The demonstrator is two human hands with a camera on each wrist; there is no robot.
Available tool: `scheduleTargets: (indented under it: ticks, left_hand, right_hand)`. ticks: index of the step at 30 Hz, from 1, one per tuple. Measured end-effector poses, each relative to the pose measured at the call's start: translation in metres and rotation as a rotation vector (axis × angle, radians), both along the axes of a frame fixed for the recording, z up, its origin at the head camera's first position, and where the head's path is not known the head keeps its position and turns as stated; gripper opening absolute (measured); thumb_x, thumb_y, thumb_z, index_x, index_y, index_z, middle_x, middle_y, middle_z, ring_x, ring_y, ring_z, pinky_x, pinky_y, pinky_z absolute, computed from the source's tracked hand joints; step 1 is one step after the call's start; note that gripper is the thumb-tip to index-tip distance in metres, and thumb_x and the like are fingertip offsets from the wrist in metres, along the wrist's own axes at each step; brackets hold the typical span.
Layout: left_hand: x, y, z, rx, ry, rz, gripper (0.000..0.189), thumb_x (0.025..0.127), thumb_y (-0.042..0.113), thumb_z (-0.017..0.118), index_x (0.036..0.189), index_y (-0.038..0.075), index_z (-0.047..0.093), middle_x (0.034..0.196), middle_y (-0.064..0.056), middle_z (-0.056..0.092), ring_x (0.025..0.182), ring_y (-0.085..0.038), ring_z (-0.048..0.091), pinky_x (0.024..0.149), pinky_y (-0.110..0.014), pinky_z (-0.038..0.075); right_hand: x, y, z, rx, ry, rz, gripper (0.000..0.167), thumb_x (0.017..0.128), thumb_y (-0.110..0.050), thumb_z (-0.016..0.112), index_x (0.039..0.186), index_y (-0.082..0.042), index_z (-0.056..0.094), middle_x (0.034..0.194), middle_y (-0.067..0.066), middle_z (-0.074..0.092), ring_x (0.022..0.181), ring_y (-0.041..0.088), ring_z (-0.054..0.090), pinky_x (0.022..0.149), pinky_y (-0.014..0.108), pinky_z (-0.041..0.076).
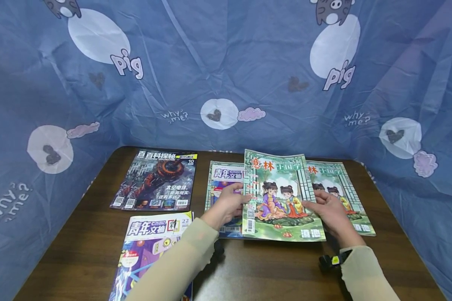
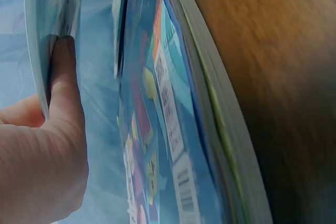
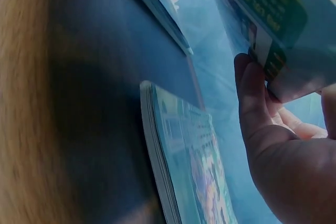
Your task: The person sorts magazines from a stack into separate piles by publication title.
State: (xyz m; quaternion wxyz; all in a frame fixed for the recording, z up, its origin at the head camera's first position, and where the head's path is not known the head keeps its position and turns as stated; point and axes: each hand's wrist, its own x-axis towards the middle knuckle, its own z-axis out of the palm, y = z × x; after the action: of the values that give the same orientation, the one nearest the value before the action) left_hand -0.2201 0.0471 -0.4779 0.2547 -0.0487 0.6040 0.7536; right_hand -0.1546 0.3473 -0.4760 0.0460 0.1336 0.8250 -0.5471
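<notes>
A green magazine (image 1: 282, 225) with two cartoon girls on its cover is held up off the table by both hands. My left hand (image 1: 227, 205) pinches its left edge, thumb on the front; in the left wrist view the fingers (image 2: 64, 85) lie behind it. At the right edge my right hand (image 1: 333, 213) grips it, with fingers (image 3: 254, 98) against the back cover in the right wrist view. Below it on the left is a purple magazine (image 1: 226, 173), lying on another green one. A matching green magazine (image 1: 355, 200) lies to the right, partly behind the right hand.
A dark science magazine (image 1: 154, 179) lies at the table's back left. In front of it, another purple magazine (image 1: 147, 246) is partly covered by the left sleeve. The brown wooden table (image 1: 271, 271) meets a blue patterned cloth (image 1: 226, 75) at its back and sides.
</notes>
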Motion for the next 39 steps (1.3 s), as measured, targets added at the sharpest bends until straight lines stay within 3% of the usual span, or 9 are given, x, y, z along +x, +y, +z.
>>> scheduleTargets:
  ticks: [5, 10, 15, 19, 22, 26, 28, 31, 39]
  left_hand:
    - [0.001, 0.009, 0.002, -0.005, 0.015, -0.013, 0.052, 0.096, -0.004, 0.064, 0.145, 0.000, 0.048, 0.098, -0.017, 0.071, 0.077, -0.028, 0.072, 0.069, -0.042, 0.061]
    - [0.001, 0.021, 0.003, -0.003, 0.044, -0.034, 0.050, 0.096, -0.004, 0.065, 0.143, -0.001, 0.050, 0.098, -0.018, 0.071, 0.080, -0.029, 0.072, 0.070, -0.043, 0.061]
    - [0.000, 0.035, 0.002, -0.024, 0.053, -0.051, 0.049, 0.096, -0.003, 0.066, 0.143, 0.001, 0.051, 0.097, -0.016, 0.070, 0.077, -0.026, 0.072, 0.069, -0.041, 0.061]
    - [0.000, 0.044, 0.005, -0.042, 0.057, -0.060, 0.048, 0.097, -0.001, 0.066, 0.142, 0.003, 0.052, 0.098, -0.014, 0.070, 0.078, -0.026, 0.072, 0.068, -0.041, 0.060]
    - [0.000, 0.050, 0.006, -0.068, 0.065, -0.062, 0.047, 0.097, -0.001, 0.066, 0.141, 0.003, 0.053, 0.096, -0.013, 0.069, 0.077, -0.025, 0.071, 0.066, -0.040, 0.060]
    - [-0.001, 0.058, 0.006, -0.087, 0.060, -0.052, 0.048, 0.095, -0.004, 0.067, 0.141, 0.003, 0.054, 0.093, -0.013, 0.070, 0.072, -0.024, 0.070, 0.064, -0.039, 0.060]
    - [-0.002, 0.063, 0.005, -0.093, 0.056, -0.046, 0.052, 0.095, -0.003, 0.068, 0.143, 0.003, 0.052, 0.092, -0.013, 0.069, 0.071, -0.024, 0.070, 0.065, -0.039, 0.060]
    - [-0.001, 0.071, 0.005, -0.093, 0.059, -0.043, 0.053, 0.094, -0.004, 0.069, 0.144, 0.003, 0.051, 0.092, -0.013, 0.068, 0.071, -0.024, 0.070, 0.066, -0.040, 0.061]
    - [0.001, 0.091, 0.002, -0.109, 0.073, -0.024, 0.046, 0.094, -0.004, 0.069, 0.137, 0.000, 0.055, 0.090, -0.013, 0.066, 0.073, -0.028, 0.071, 0.064, -0.041, 0.061]
  right_hand:
    - [0.002, 0.007, -0.003, -0.013, 0.009, -0.014, 0.089, 0.093, -0.030, 0.078, 0.156, 0.008, 0.027, 0.157, 0.033, 0.026, 0.145, 0.045, 0.027, 0.111, 0.053, 0.035]
    - [0.005, 0.014, -0.004, -0.016, 0.016, -0.066, 0.082, 0.093, -0.024, 0.077, 0.152, 0.010, 0.031, 0.153, 0.034, 0.033, 0.140, 0.042, 0.034, 0.102, 0.039, 0.045]
    - [0.009, 0.025, -0.004, -0.006, 0.008, -0.082, 0.082, 0.094, -0.025, 0.076, 0.152, 0.010, 0.030, 0.154, 0.035, 0.030, 0.140, 0.041, 0.033, 0.101, 0.038, 0.044]
    - [0.009, 0.033, -0.004, 0.007, 0.029, -0.100, 0.076, 0.095, -0.025, 0.075, 0.150, 0.010, 0.035, 0.149, 0.034, 0.040, 0.129, 0.038, 0.047, 0.087, 0.026, 0.051]
    - [0.010, 0.040, -0.004, 0.031, 0.016, -0.096, 0.080, 0.095, -0.029, 0.075, 0.151, 0.011, 0.034, 0.149, 0.035, 0.039, 0.128, 0.038, 0.048, 0.076, 0.018, 0.050]
    - [0.011, 0.043, -0.004, 0.025, -0.009, -0.108, 0.084, 0.095, -0.029, 0.075, 0.152, 0.012, 0.029, 0.147, 0.035, 0.042, 0.119, 0.030, 0.057, 0.074, 0.020, 0.052]
    - [0.012, 0.044, -0.004, -0.003, -0.003, -0.132, 0.080, 0.095, -0.024, 0.075, 0.151, 0.012, 0.031, 0.136, 0.031, 0.053, 0.101, 0.020, 0.065, 0.072, 0.026, 0.056]
    - [0.013, 0.047, -0.004, -0.019, 0.012, -0.159, 0.076, 0.095, -0.019, 0.074, 0.149, 0.012, 0.032, 0.122, 0.022, 0.061, 0.083, 0.007, 0.064, 0.069, 0.029, 0.058]
    - [0.019, 0.061, -0.007, 0.008, -0.018, -0.180, 0.079, 0.096, -0.025, 0.073, 0.151, 0.012, 0.030, 0.129, 0.027, 0.057, 0.083, 0.007, 0.064, 0.069, 0.030, 0.058]
